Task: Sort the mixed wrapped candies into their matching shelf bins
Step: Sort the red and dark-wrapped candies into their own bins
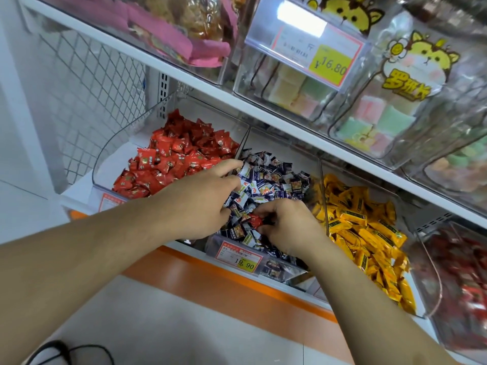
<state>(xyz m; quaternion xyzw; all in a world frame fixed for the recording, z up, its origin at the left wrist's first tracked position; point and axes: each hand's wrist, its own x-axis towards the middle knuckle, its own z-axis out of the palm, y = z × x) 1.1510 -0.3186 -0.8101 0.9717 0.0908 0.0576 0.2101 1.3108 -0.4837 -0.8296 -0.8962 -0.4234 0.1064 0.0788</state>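
Hands meet over the middle bin (237, 255) of a sweet-shop shelf, both buried among navy-and-white wrapped candies (266, 180). The right hand (287, 225) has its fingers curled in and pinches a single red-wrapped candy (255, 220) lying on top of the navy pile, near the front of that bin. The left hand (203, 198) lies spread on the same pile, its fingers loosely bent, with the forefinger reaching to the divider at the bin's left wall; whether it holds anything underneath cannot be told.

To the left, the neighbouring clear bin (105, 164) is heaped with red wrapped candies (179, 156) that look alike to the one being pinched. To the right, another bin holds yellow wrapped bars (369, 233), and beyond it a further bin of red sweets (458, 280) shows blurred at the picture's edge. A red-bordered price label (238, 255) with a yellow patch is fixed to the front of the middle bin.

Above, on the next shelf (237, 101), clear containers carry pastel sweets (295, 90), a price tag (321, 52) reading 16.80 and yellow cartoon stickers (419, 64). An orange strip (210, 270) edges the shelf base above the pale floor (184, 325).
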